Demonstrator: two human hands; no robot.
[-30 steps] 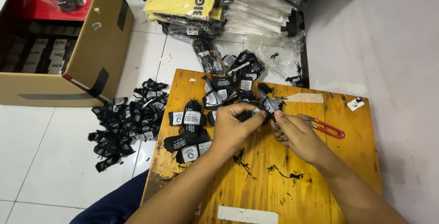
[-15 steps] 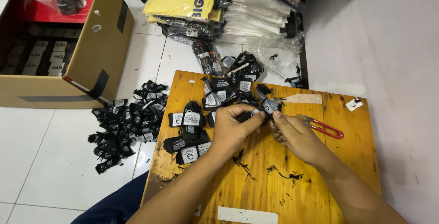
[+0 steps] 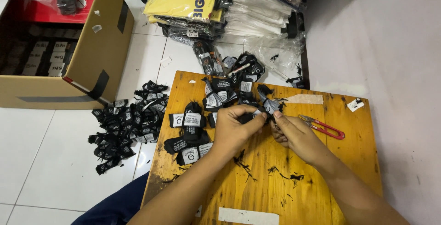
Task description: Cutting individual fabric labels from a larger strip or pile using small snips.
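Nearest the camera, black thread scraps lie scattered on a yellow wooden board. Above them, the left hand and right hand meet over the board's middle, both pinching one small black label between fingertips and thumbs. Just right of the right hand, red snips lie flat on the wood, untouched. Left of the left hand, folded labels sit in a loose cluster, and more labels lie toward the board's far edge. Off the board, on the white tile floor, a label pile spreads out. Farther back stand a cardboard box and stacked bagged garments.
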